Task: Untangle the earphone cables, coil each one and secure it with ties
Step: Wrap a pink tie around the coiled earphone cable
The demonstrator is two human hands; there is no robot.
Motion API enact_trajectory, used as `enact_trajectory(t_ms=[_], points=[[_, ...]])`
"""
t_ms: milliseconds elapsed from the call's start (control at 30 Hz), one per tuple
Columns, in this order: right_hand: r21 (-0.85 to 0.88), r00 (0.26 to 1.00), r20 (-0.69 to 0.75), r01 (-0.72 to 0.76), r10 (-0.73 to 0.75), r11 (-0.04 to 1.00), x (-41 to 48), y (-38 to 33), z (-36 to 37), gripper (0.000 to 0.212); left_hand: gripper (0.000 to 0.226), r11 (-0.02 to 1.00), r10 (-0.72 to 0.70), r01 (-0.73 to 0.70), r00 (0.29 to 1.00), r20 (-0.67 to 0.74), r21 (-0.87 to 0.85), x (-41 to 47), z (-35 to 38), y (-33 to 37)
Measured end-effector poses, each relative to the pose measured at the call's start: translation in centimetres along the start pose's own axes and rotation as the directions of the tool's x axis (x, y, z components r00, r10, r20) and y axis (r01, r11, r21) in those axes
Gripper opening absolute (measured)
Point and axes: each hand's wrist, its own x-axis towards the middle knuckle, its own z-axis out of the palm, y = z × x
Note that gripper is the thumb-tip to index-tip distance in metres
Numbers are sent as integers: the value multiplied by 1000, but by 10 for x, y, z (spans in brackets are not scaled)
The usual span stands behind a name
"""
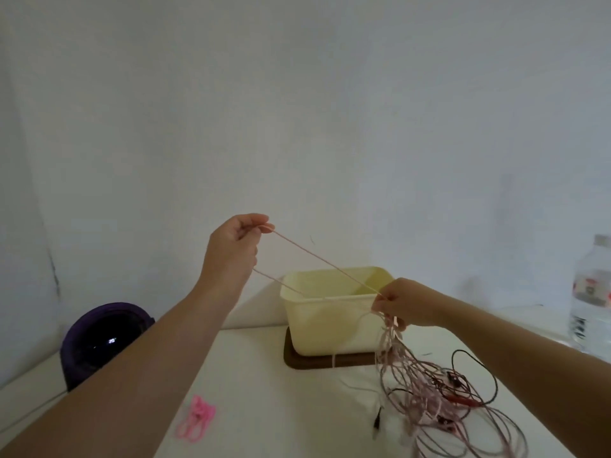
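— What do the cables look like?
— A tangle of earphone cables [439,401], mostly pale pink with a thin black cable [476,358] looping through it, lies near the right near corner of the desk [264,408]. Its top is lifted off the surface. One pink strand [324,264] runs taut from the lifted bunch up and to the left.

— And the hands?
— The left hand [238,246] is raised above the desk, pinching the strand's end between thumb and fingertips; a second length of it runs from under that hand towards the bin. The right hand [403,305] is lower, fingers curled round the top of the bunch, which hangs from it.

— Anything around them?
— A cream bin [334,325] stands on a brown tray [314,360] at the far edge, and the taut strand crosses in front of its opening. Pink ties [196,419] lie towards the near edge, left of the middle. A water bottle [591,299] stands at the far right corner. A purple dome [102,338] sits by the left edge, partly covered by the left forearm.
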Motion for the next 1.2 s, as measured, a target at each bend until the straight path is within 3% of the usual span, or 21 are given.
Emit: enact_trajectory(t_ms=[100,167,233,300,400,467,533,600,667,733,800,933,1000,1067,1200], points=[[38,997,3,-83,82,996,2,13,-1,21,27,995,32,-29,999,-30,97,-2,-3,-10],[186,995,-27,-94,101,978,3,17,2,21,27,983,31,-27,999,-19,182,-6,-4,-18],[373,997,21,-72,69,925,1,20,4,16,27,965,-19,5,999,50,264,-11,-5,-25],[386,994,107,-43,1,921,-5,22,5,19,27,940,-83,38,989,120,338,-17,-7,-34],[135,997,54,45,-53,990,-13,26,9,16,27,908,-187,111,970,154,405,-23,-14,-50],[120,997,49,53,-60,991,-18,29,11,6,26,874,-264,153,946,187,462,-28,-18,-61],[117,976,213,19,-44,993,-26,31,15,8,24,841,-311,166,927,210,516,-32,-20,-70],[-50,930,368,21,-1,999,-33,35,20,13,23,820,-339,167,912,229,548,-34,-21,-77],[-355,932,359,95,42,930,-31,44,26,20,22,806,-365,162,893,262,569,-35,-18,-82],[-554,956,286,110,65,825,-25,56,33,28,23,797,-380,139,871,310,588,-37,-13,-84],[-629,960,266,103,89,771,-22,66,38,32,24,786,-389,94,844,370,611,-41,-6,-84],[-694,962,228,51,151,718,-23,71,51,21,20,723,-370,-90,786,494,685,-51,4,-84],[-627,970,212,40,120,778,-22,67,46,23,14,672,-375,-170,761,530,720,-53,5,-83],[-413,981,181,8,73,911,-16,58,29,25,16,604,-393,-235,744,541,762,-51,5,-79],[-75,996,-59,64,-68,995,-3,19,-26,18,29,423,-467,-302,736,490,855,-35,11,-68]])
